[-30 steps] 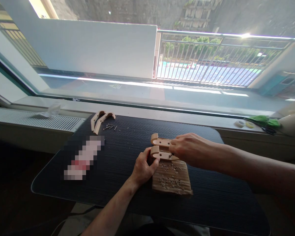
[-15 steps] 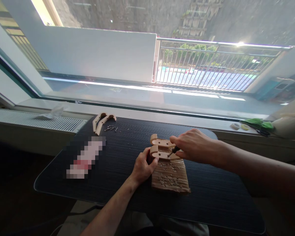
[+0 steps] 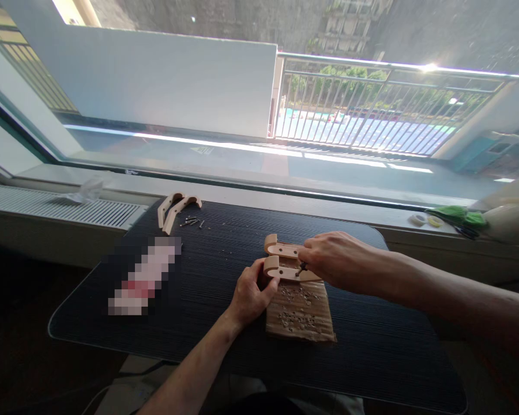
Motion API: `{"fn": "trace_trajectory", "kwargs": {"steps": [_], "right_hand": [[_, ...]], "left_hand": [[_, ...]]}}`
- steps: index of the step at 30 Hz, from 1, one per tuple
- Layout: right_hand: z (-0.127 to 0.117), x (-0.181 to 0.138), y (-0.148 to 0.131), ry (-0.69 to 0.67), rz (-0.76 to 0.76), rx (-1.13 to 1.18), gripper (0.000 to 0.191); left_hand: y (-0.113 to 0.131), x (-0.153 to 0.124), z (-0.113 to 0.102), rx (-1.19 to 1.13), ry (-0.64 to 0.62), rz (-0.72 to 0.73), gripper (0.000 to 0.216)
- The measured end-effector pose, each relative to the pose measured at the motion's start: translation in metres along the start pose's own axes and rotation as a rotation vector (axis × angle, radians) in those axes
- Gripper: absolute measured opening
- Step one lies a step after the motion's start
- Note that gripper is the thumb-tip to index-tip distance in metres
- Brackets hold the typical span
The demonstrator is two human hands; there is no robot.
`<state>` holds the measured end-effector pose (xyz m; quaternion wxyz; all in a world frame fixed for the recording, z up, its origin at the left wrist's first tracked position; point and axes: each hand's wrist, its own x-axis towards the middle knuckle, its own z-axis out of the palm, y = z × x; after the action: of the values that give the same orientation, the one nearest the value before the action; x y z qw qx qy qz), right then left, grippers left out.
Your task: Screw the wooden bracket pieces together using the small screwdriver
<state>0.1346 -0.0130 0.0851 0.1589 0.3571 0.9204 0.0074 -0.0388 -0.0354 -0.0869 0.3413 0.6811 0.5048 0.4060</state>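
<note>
My left hand [image 3: 251, 289] is closed around the curved end of the nearer wooden hook [image 3: 288, 273], which lies on a piece of corrugated cardboard [image 3: 300, 323] pitted with holes. In my right hand [image 3: 335, 259] is a screwdriver [image 3: 303, 267], mostly covered by the fingers. Its tip meets the nearer hook at a screw or hole along the flat part. Just behind, a second wooden hook [image 3: 281, 249] rests on the cardboard, parallel to the first, with dark spots in its face. My right hand hides the far ends of both hooks.
Two more wooden hooks [image 3: 175, 214] lie at the back left of the black table [image 3: 211, 276], beside several loose screws [image 3: 191, 221]. A blurred-out pale item [image 3: 145, 279] is at the left. On the sill sit tape rolls [image 3: 417, 219] and a green bundle [image 3: 458, 217].
My right hand has turned on the screwdriver, its fingers now more tightly gathered around the handle. My left hand and the hooks stay in place. The camera view has shifted slightly.
</note>
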Motion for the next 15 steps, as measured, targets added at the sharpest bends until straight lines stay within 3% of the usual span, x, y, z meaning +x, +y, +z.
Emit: {"fn": "trace_trajectory", "kwargs": {"steps": [7,12,15], "right_hand": [[-0.004,0.002,-0.006,-0.024,0.176,-0.015,0.028],[-0.009,0.002,-0.01,-0.012,0.168,-0.1,0.021],[-0.013,-0.002,-0.012,-0.017,0.087,-0.108,0.013]], "left_hand": [[-0.002,0.0,0.0,0.021,0.005,0.002,0.026],[0.001,0.0,-0.001,-0.016,-0.007,0.009,0.025],[0.004,0.0,-0.002,-0.072,-0.029,0.029,0.025]]}}
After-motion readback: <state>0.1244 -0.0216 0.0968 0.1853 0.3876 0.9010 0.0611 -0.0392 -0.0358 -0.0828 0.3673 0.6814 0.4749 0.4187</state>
